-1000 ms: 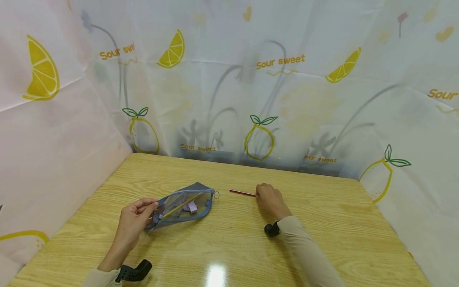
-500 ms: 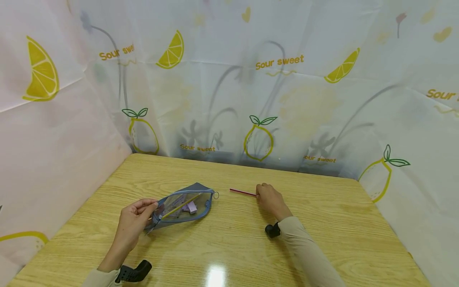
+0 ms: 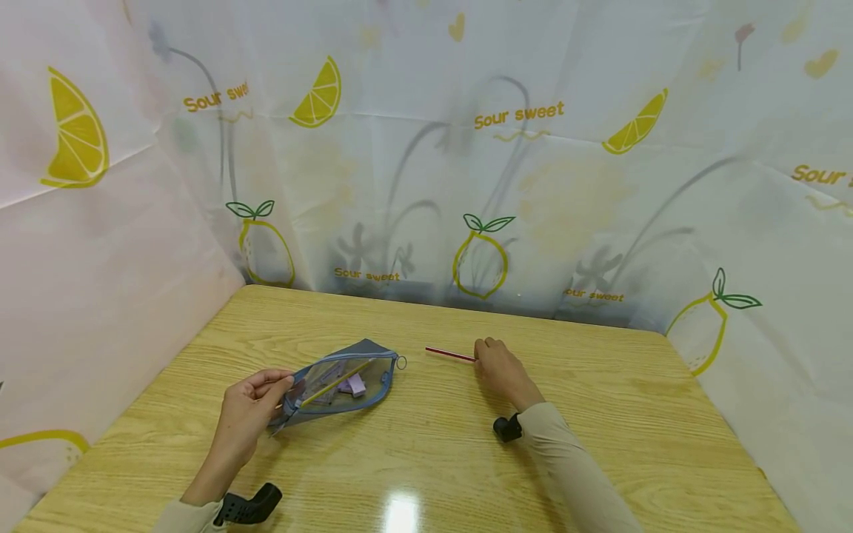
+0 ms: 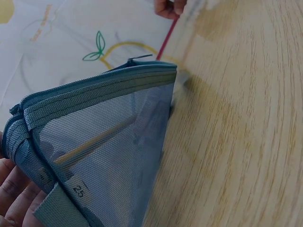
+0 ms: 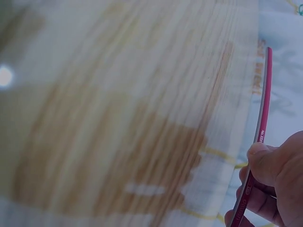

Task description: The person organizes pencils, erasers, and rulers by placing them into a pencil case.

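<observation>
My left hand (image 3: 248,411) grips the near left end of a blue mesh zipper pouch (image 4: 109,142), thumb on top. The pouch gapes open along its zip, with a ring at the far end. A yellow pencil (image 3: 336,382) lies slantwise inside, beside pale purple pieces (image 3: 355,384). To the right, over the table, my right hand (image 3: 501,372) pinches a red pencil (image 5: 266,99) between thumb and fingers. White printing runs along its side. One end points left toward the pouch, a short distance from the ring.
Both hands work over a wood-grain table (image 3: 426,459). A white cloth with lemon prints (image 3: 386,170) hangs behind it and at the sides. Black wrist cameras are strapped at the left cuff (image 3: 249,505) and right cuff (image 3: 508,428).
The red pencil's left end has risen slightly in the right hand's pinch. The left hand and pouch have stayed put.
</observation>
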Available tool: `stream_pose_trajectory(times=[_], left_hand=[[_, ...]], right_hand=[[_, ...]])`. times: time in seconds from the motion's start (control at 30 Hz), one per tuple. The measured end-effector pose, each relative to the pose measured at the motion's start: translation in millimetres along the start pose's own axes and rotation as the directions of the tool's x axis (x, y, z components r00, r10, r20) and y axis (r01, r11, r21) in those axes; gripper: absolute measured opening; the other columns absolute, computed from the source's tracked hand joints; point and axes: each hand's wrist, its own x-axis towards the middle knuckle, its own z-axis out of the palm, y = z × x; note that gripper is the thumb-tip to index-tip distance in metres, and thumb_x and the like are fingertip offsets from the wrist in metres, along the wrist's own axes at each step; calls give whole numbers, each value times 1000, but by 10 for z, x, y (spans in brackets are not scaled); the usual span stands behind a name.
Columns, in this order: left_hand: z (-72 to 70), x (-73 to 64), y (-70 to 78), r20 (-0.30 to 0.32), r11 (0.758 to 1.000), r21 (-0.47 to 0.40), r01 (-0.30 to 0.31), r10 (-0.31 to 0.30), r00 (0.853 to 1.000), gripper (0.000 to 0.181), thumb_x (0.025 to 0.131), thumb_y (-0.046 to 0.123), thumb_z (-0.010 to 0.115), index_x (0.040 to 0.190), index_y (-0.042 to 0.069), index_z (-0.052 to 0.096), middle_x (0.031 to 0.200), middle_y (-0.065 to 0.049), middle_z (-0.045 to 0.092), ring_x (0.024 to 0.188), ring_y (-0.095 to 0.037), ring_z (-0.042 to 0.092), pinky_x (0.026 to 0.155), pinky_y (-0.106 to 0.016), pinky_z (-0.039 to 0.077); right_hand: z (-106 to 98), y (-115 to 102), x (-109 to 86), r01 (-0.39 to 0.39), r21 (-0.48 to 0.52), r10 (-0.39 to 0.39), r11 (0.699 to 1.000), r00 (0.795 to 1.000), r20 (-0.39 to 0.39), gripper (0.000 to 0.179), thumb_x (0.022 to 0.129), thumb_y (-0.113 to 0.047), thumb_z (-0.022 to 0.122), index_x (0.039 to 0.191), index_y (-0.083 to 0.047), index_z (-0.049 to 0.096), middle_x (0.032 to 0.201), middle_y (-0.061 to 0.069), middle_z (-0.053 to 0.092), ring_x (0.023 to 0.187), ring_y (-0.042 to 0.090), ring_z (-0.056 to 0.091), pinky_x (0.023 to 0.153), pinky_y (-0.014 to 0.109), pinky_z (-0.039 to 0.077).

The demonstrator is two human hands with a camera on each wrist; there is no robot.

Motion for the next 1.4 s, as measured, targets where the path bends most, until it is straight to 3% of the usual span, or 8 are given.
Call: stream_pose_trajectory(times=[0.3,0.57,1.4], left_hand=[[-1,-6,5,-3,1000,5,2,-2,1000,32,98,18,61,114,-10,62,88,6,72,80,-6,65,66,-26,55],[1,-7,0,-6,1000,12,-4,4,1000,32,98,17,61,114,-10,62,88,6,72,80,-6,64,65,-26,55],[4,-5,2,-8,1000,10,-13,13,1000,32,98,18,62,113,-10,63,87,5,72,78,-7,65,64,-27,55]], right_hand=[[-12,-14,-1,53,-10,-53,999,999,-6,12,94,1,62,97,-3,51,91,9,49,86,28,48,73,39,45],[-36,-56,-4,42,-32,-42,999,999,9,20,92,10,59,107,-2,56,98,11,50,92,29,48,76,39,47],[-70,-67,-33,59,-48,-62,997,996,-68,20,91,12,59,105,-2,57,97,11,53,81,25,44,69,36,45]])
